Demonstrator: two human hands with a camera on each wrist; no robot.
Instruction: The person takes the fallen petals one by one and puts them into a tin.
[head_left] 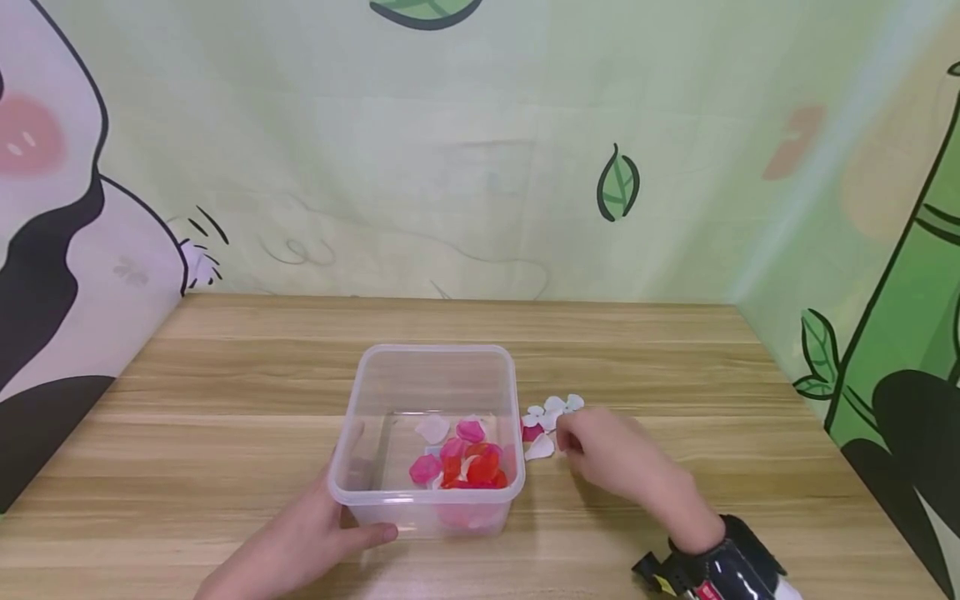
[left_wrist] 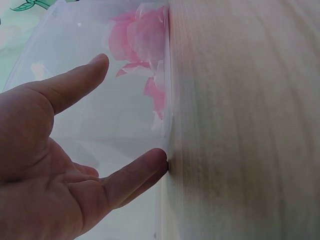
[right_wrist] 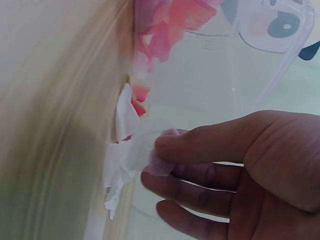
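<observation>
A clear plastic box (head_left: 427, 497) stands on the wooden table, with red, pink and white petals (head_left: 480, 468) heaped toward its near right corner. My left hand (head_left: 306, 527) rests against the box's near left corner, its thumb along the front wall and its fingers extended along the left side. Just right of the box, my right hand (head_left: 618, 454) pinches a pale, translucent petal (right_wrist: 161, 166) between thumb and forefinger. Beside that hand lie loose white petals (head_left: 540, 447) and a dark pink petal (head_left: 532, 432), partly hidden by the box wall.
The wooden tabletop (head_left: 247, 367) reaches back to a printed cloth backdrop (head_left: 360, 183) with leaves and cartoon pandas. A black strapped device (head_left: 731, 562) sits on the right wrist.
</observation>
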